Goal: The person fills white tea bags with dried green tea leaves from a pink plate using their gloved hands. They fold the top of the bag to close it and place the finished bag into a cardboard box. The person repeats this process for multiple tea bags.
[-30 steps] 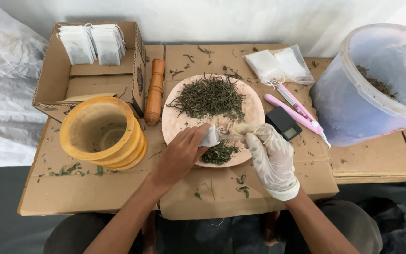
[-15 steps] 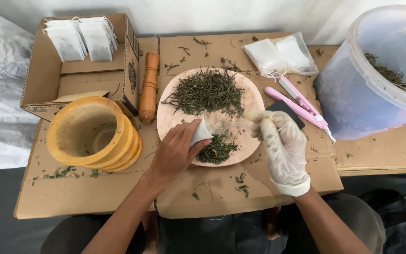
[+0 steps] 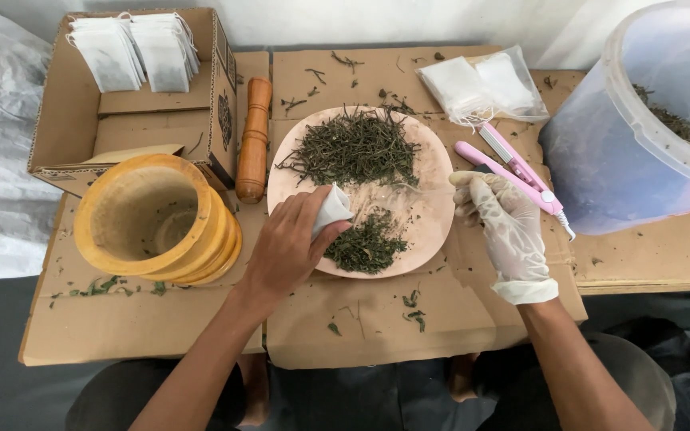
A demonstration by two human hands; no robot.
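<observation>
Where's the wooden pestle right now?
The wooden pestle lies left of the round plate, against the cardboard box, just above the yellow mortar.

The left hand (image 3: 285,247) is bare and lies palm down, knuckles up, its forearm coming in from the lower left; thumb and fingers curl forward and pinch together at the tips. The right hand (image 3: 501,227) wears a whitish glove ending at the wrist, its fingers bent loosely inward toward the left, with the bare forearm running in from the lower right.
</observation>
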